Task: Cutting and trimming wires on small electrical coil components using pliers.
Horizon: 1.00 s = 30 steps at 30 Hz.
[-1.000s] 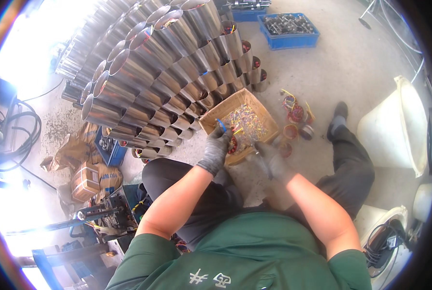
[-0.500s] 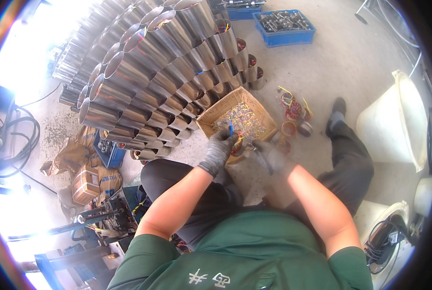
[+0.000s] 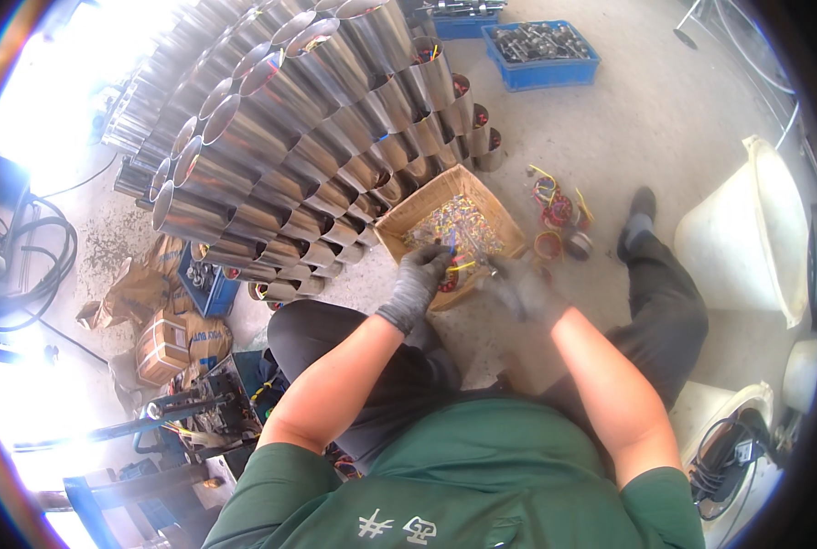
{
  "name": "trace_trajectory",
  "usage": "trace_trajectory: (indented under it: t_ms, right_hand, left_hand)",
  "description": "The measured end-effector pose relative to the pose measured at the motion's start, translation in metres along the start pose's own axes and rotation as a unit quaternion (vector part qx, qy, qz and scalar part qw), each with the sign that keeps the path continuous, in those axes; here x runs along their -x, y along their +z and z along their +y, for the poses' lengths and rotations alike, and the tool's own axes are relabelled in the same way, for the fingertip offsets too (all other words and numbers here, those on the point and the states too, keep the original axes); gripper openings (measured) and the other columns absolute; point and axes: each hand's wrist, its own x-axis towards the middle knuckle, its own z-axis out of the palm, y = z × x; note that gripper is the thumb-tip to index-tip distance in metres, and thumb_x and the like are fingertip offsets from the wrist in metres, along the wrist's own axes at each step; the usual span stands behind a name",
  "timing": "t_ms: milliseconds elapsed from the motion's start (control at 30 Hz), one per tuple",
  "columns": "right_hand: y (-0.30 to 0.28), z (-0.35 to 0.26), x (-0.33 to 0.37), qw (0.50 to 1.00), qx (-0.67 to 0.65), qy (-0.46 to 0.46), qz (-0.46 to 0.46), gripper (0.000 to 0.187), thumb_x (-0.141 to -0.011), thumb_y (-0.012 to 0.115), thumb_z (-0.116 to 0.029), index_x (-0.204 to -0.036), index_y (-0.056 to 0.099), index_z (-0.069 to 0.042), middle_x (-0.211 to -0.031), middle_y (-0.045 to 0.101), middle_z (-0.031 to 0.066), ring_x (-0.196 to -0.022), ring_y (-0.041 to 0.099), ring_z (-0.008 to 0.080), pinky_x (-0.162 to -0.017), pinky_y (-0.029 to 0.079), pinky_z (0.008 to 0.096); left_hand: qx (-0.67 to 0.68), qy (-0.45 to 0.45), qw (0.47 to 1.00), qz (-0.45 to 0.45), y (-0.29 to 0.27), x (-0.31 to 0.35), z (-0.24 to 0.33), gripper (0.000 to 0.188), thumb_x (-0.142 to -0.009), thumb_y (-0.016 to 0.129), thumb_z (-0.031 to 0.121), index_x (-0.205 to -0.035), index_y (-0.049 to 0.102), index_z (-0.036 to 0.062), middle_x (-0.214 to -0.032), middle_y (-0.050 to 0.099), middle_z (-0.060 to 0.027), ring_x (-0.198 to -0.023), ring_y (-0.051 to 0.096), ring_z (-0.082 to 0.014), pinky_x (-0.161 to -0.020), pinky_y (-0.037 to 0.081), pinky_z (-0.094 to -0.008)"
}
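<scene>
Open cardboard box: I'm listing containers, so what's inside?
The cardboard box holds small multicoloured pieces, too small to identify. The left hand and right hand cover part of its near side; anything beneath the top layer is hidden.

grey gloves, red coil and yellow wire at centre; brown box with multicoloured speckled scraps; dark green shirt, bottom; silver pipes, upper left; white tub, right.

Left hand grips a red coil with blue and yellow wires, blurred right hand close beside it, cardboard box of colourful scraps right there, steel tubes stacked beyond!
</scene>
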Motion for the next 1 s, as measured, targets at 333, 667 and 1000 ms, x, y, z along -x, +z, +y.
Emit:
trace_trajectory:
  t_ms: [333, 667, 1000]
  right_hand:
    - [-0.003, 0.000, -0.007, 0.997, -0.050, 0.051, 0.006, 0.019, -0.092, 0.056, -0.009, -0.106, 0.054, 0.003, -0.093, 0.058, 0.0084, -0.084, 0.059, 0.0156, -0.074, 0.052, 0.0264]
    - [-0.126, 0.032, -0.016, 0.856, 0.321, -0.122, 0.388, 0.040, -0.083, 0.060, -0.044, -0.090, 0.062, -0.004, -0.079, 0.063, 0.0150, -0.079, 0.063, 0.0291, -0.069, 0.052, 0.0376]
    - [-0.252, 0.138, -0.030, 0.809, 0.315, 0.052, 0.494, 0.053, -0.079, 0.068, -0.041, -0.121, 0.055, -0.012, -0.108, 0.064, 0.0216, -0.104, 0.060, 0.0395, -0.086, 0.048, 0.0453]
  left_hand:
    - [-0.041, 0.011, 0.997, -0.059, 0.005, 0.002, -0.009, 0.022, -0.089, 0.063, 0.008, -0.108, 0.064, -0.0021, -0.096, 0.068, -0.0081, -0.087, 0.062, -0.0147, -0.081, 0.049, -0.0276]
    - [0.132, 0.136, 0.973, 0.133, -0.048, 0.022, 0.056, 0.013, -0.086, 0.065, 0.021, -0.089, 0.067, 0.0091, -0.062, 0.048, 0.0062, -0.052, 0.039, -0.0045, -0.048, 0.030, -0.0211]
    - [-0.057, 0.309, 0.872, 0.375, -0.179, 0.147, 0.091, 0.015, -0.087, 0.059, 0.009, -0.101, 0.063, 0.0035, -0.075, 0.051, 0.0006, -0.059, 0.043, -0.0072, -0.054, 0.039, -0.0216]
